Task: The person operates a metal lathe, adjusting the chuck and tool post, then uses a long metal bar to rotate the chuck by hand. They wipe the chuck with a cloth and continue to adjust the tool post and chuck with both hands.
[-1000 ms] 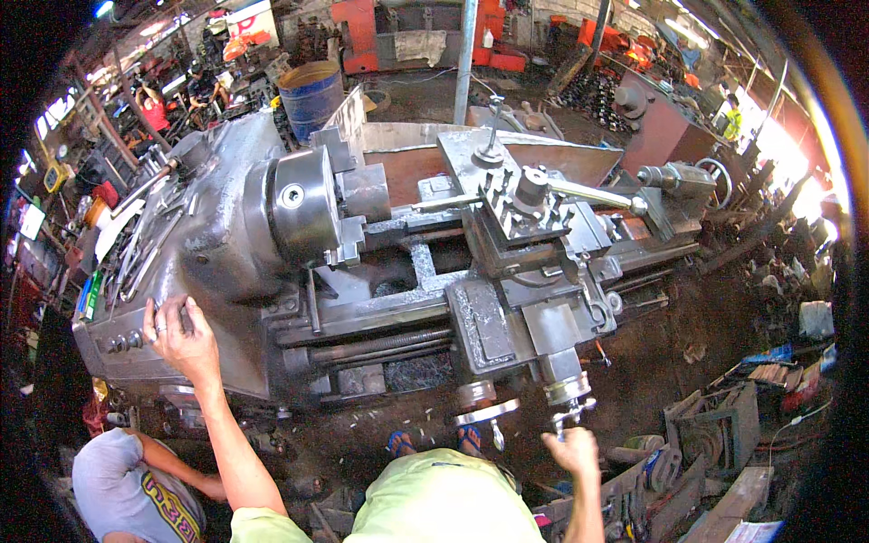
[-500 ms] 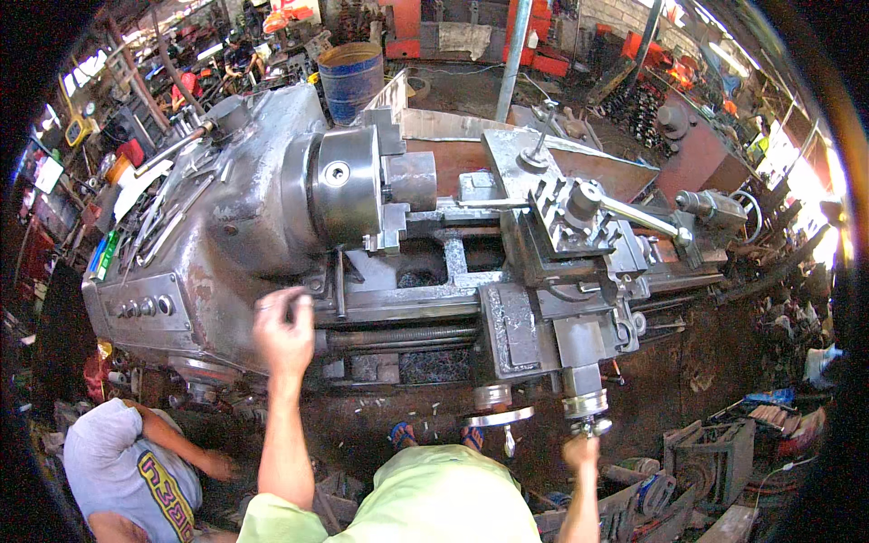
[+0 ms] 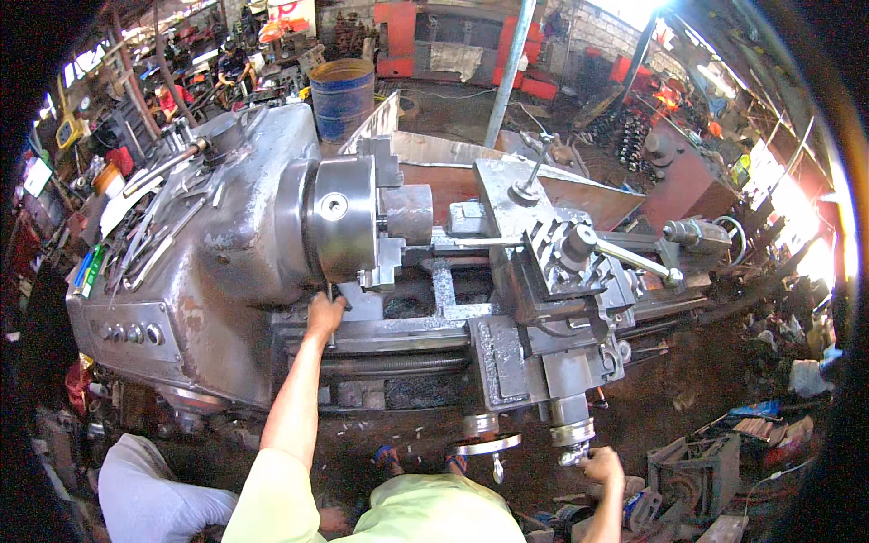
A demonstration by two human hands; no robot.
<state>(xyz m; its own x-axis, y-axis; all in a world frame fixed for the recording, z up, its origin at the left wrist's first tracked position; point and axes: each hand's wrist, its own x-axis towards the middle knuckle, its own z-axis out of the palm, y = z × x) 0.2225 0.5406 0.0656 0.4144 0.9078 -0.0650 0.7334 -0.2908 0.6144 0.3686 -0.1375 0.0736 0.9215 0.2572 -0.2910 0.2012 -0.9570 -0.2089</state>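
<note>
A big metal lathe fills the middle of the view. Its round steel chuck (image 3: 348, 217) clamps a short metal cylinder (image 3: 407, 214) in its jaws. Just below the chuck, my left hand (image 3: 326, 317) is closed around a thin upright lever (image 3: 332, 339) at the front of the bed. Out to the right, my right hand (image 3: 604, 466) is closed at the small crank handle (image 3: 574, 455) of the cross slide. A tool post (image 3: 577, 246) with a long handle (image 3: 638, 258) sits on the carriage, its cutting bar pointing toward the cylinder.
Loose tools (image 3: 167, 240) lie on the headstock. A carriage handwheel (image 3: 487, 444) juts out before my legs. Behind the lathe stands a blue drum (image 3: 343, 100). A person in a grey shirt (image 3: 158, 493) bends low at my left, and metal scrap (image 3: 692, 475) lies at right.
My left hand has moved right and down onto the lever beneath the chuck. My right hand has shifted slightly right and down at the crank. The person at left has bent lower.
</note>
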